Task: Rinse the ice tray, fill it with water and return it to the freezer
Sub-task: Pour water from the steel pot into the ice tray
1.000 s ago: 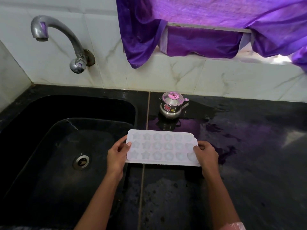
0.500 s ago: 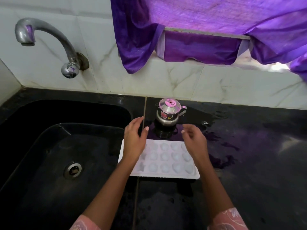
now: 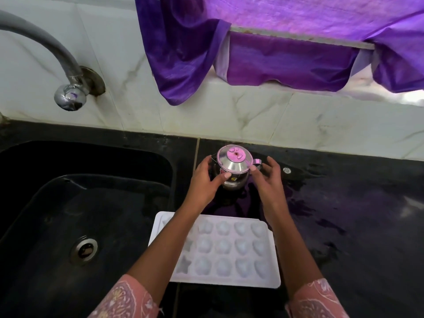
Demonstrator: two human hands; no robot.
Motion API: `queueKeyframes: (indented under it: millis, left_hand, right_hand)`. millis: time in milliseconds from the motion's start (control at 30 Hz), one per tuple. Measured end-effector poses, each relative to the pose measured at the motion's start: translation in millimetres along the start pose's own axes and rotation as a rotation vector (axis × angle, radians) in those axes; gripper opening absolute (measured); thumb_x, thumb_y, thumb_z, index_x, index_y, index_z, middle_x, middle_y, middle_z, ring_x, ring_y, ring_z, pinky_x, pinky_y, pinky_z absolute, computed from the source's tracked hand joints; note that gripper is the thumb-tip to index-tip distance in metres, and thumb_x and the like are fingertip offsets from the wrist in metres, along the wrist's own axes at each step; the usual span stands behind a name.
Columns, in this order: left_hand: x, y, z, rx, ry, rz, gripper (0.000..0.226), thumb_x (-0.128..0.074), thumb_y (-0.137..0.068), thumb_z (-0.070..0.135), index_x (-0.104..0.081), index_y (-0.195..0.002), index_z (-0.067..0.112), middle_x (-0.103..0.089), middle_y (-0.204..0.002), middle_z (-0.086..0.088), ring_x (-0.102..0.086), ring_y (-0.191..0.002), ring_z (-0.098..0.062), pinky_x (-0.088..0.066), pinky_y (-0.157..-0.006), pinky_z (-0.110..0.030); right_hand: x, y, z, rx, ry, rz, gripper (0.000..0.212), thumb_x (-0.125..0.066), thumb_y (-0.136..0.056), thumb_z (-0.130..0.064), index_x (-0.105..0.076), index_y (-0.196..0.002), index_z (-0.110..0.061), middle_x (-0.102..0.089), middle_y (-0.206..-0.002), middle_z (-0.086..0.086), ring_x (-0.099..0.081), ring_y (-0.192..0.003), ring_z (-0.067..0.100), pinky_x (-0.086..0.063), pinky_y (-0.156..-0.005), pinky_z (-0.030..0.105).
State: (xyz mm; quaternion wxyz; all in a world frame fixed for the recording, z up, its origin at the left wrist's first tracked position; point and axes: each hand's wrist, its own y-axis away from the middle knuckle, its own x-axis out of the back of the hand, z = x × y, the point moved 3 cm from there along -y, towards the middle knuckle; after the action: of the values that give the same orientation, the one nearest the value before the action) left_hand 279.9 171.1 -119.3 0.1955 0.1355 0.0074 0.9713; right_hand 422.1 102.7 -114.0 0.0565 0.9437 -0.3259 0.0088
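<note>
Logged the sink point(image 3: 46, 203) on the left and a black counter point(image 3: 355, 226) with a wet-looking sheen on the right. The tray point(image 3: 229, 249) lay flat at the counter's near edge, its left end over the sink rim, with both forearms crossing above it. I couldn't tell if its cups held water. Behind it stood the pot point(image 3: 231, 177), lid point(image 3: 234, 159) on. My left hand point(image 3: 202, 182) cupped the pot's side, thumb pressed on its front. My right hand point(image 3: 268, 180) was spread beside the handle point(image 3: 257, 162), and I couldn't tell whether it was touching. Risks as I judged them: a forearm nudge could tip the overhanging tray into the sink. The pot could slide on the slick counter under a one-sided hold. The lid, if loose, could drop onto the tray once the pot tilted. A fast pour could overshoot the small cups and flood the counter.
</note>
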Motion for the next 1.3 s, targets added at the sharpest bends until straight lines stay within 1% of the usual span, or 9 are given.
queueKeyframes:
  millis: [133,300,400,567,733,900,1067,1167,1300]
  left_hand:
    - [0.5,1.8,-0.8,-0.028,0.081,0.007,0.054,-0.066,-0.084,0.017,-0.044,-0.133,0.013,-0.05,-0.117,0.011,-0.048,-0.111,-0.005,-0.037,-0.084,-0.008]
    - [-3.1,5.3,5.4,-0.067,0.129,0.035,0.045,-0.063,-0.086,0.009,-0.047,-0.125,0.021,-0.053,-0.105,0.024,-0.05,-0.098,0.014,-0.039,-0.082,-0.003]
    - [-2.8,11.5,8.6,-0.08,0.128,0.012,0.04,-0.061,-0.088,0.009,-0.046,-0.12,0.027,-0.054,-0.106,0.025,-0.051,-0.099,0.014,-0.04,-0.082,-0.003]
    - [2.8,28.5,23.7,-0.126,0.184,-0.019,0.049,-0.062,-0.087,0.009,-0.046,-0.133,0.01,-0.059,-0.123,0.004,-0.054,-0.114,-0.004,-0.043,-0.096,-0.017]
    - [6.2,62.3,41.4,-0.15,0.234,-0.052,0.037,-0.06,-0.088,0.01,-0.051,-0.12,0.025,-0.06,-0.108,0.018,-0.056,-0.097,0.014,-0.043,-0.087,-0.009]
    - [-2.0,102.4,48.7,-0.125,0.27,-0.057,0.033,-0.06,-0.088,0.018,-0.051,-0.117,0.029,-0.06,-0.104,0.022,-0.056,-0.093,0.016,-0.046,-0.081,-0.007]
    - [-11.2,128.0,55.9,-0.151,0.217,-0.105,0.042,-0.061,-0.087,0.022,-0.049,-0.127,0.027,-0.058,-0.123,0.01,-0.054,-0.113,0.001,-0.044,-0.089,-0.01]
    - [-14.3,136.4,56.5,-0.137,0.146,-0.154,0.054,-0.062,-0.086,0.029,-0.042,-0.136,0.026,-0.051,-0.128,0.013,-0.047,-0.119,-0.002,-0.041,-0.086,-0.008]
    - [-28.8,149.7,55.4,-0.113,0.092,-0.249,0.057,-0.066,-0.083,0.029,-0.036,-0.132,0.034,-0.044,-0.128,0.018,-0.041,-0.12,-0.001,-0.035,-0.096,-0.018]
  right_hand:
    - [-4.3,-6.0,10.5,-0.051,-0.124,-0.074,0.041,-0.053,-0.092,-0.029,-0.044,-0.131,-0.018,-0.057,-0.125,0.0,-0.056,-0.111,0.011,-0.047,-0.085,0.023]
    - [-9.9,-4.6,8.4,0.004,-0.133,-0.039,0.005,-0.052,-0.094,-0.024,-0.054,-0.098,-0.026,-0.062,-0.102,-0.002,-0.06,-0.098,0.015,-0.05,-0.087,0.035]
    - [-7.1,-0.9,7.9,0.003,-0.109,-0.005,0.004,-0.054,-0.092,-0.027,-0.054,-0.096,-0.028,-0.061,-0.108,0.003,-0.059,-0.1,0.018,-0.05,-0.087,0.037]
    - [7.2,20.7,-11.0,0.111,-0.156,0.07,0.007,-0.053,-0.092,-0.015,-0.054,-0.087,-0.02,-0.06,-0.096,0.005,-0.056,-0.093,0.019,-0.048,-0.085,0.033]
    - [16.2,62.7,-28.8,0.208,-0.222,0.119,0.011,-0.051,-0.093,-0.019,-0.049,-0.082,-0.017,-0.057,-0.082,-0.004,-0.052,-0.073,0.007,-0.044,-0.068,0.019]
    - [28.4,97.0,-35.2,0.242,-0.316,0.183,0.013,-0.046,-0.094,-0.03,-0.048,-0.083,-0.024,-0.057,-0.074,-0.01,-0.05,-0.073,0.01,-0.043,-0.061,0.026]
    - [41.3,124.2,-42.4,0.347,-0.427,0.286,0.014,-0.043,-0.096,-0.021,-0.047,-0.082,-0.02,-0.064,-0.075,-0.015,-0.057,-0.072,0.001,-0.049,-0.064,0.02]
    - [49.6,132.6,-41.0,0.351,-0.46,0.336,0.016,-0.041,-0.097,-0.018,-0.047,-0.082,-0.018,-0.068,-0.077,-0.015,-0.062,-0.075,0.001,-0.052,-0.066,0.022]
    - [61.3,139.1,-38.6,0.382,-0.436,0.45,0.019,-0.043,-0.096,-0.012,-0.047,-0.08,-0.018,-0.067,-0.073,-0.018,-0.06,-0.073,-0.003,-0.05,-0.065,0.016]
